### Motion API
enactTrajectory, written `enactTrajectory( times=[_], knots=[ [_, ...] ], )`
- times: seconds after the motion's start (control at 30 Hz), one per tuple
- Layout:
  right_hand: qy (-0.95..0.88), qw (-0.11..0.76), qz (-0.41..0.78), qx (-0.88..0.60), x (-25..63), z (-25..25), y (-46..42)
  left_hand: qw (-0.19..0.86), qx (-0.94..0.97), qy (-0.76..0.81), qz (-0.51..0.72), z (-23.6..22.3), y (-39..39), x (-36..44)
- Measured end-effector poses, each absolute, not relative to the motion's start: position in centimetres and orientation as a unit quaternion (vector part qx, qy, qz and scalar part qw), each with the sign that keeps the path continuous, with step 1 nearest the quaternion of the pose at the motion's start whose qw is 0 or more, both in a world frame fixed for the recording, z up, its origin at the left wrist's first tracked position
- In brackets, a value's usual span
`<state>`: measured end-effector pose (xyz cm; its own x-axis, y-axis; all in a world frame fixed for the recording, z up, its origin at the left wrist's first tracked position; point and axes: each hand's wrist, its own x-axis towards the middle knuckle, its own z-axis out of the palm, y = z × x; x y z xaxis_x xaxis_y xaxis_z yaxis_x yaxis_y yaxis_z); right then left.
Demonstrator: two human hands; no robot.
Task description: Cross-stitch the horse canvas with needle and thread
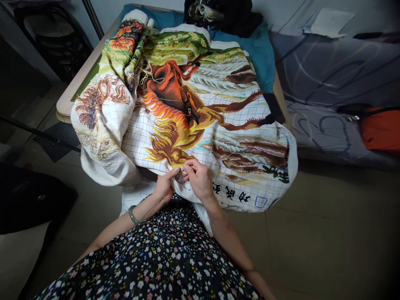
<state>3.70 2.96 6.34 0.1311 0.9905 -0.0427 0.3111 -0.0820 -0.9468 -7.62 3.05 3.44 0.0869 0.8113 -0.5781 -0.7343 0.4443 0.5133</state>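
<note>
A large cross-stitch cloth [140, 141] with a stitched horse in orange, brown and yellow spreads over the table and hangs off its near edge. My left hand [164, 185] grips the near part of this cloth, thumb on top, just below the horse's yellow head. Close beside it, my right hand [198, 179] is closed in a pinch over the cloth; whatever sits between its fingertips is too small to make out. Loose yellowish threads [151, 77] lie on the stitching farther up. Black stitched characters [230, 193] show right of my right hand.
The cloth's left part is rolled and bunched on the wooden table [67, 98]. A teal cloth [262, 58] lies beneath, with a dark bundle [234, 18] at the back. An orange bag [381, 129] rests on the grey covered surface [315, 79] at right.
</note>
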Motion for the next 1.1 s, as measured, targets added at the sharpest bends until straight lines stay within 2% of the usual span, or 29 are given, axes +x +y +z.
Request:
enactTrajectory(
  times=[0.07, 0.13, 0.23, 0.37, 0.47, 0.6, 0.67, 0.8, 1.1],
  knots=[
    [-0.474, 0.499, 0.406, -0.601, 4.5, 7.1, 3.4, 0.718, 0.062, 0.419, 0.552, 3.5, 3.0, -7.6],
    [-0.404, 0.571, 0.464, -0.543, 5.7, 8.1, 3.8, 0.711, 0.072, 0.414, 0.564, 3.6, 3.0, -7.6],
    [-0.341, 0.637, 0.542, -0.428, 7.4, 9.6, 4.3, 0.709, 0.075, 0.415, 0.565, 3.6, 3.0, -7.6],
    [-0.339, 0.689, 0.509, -0.387, 7.8, 10.0, 3.8, 0.701, 0.080, 0.417, 0.573, 3.6, 2.9, -7.6],
    [-0.364, 0.655, 0.485, -0.450, 6.8, 8.7, 2.6, 0.698, 0.082, 0.418, 0.575, 3.6, 2.9, -7.5],
    [-0.420, 0.489, 0.528, -0.554, 5.0, 6.5, 0.8, 0.698, 0.081, 0.427, 0.570, 3.5, 2.8, -7.5],
    [-0.459, 0.432, 0.519, -0.578, 4.4, 5.9, 0.3, 0.696, 0.078, 0.436, 0.566, 3.4, 2.8, -7.5],
    [-0.503, 0.416, 0.450, -0.610, 4.0, 5.5, 0.1, 0.698, 0.079, 0.432, 0.565, 3.2, 2.8, -7.5],
    [-0.553, 0.399, 0.378, -0.626, 4.1, 5.3, 0.4, 0.702, 0.080, 0.423, 0.568, 3.1, 2.8, -7.6]
  ],
)
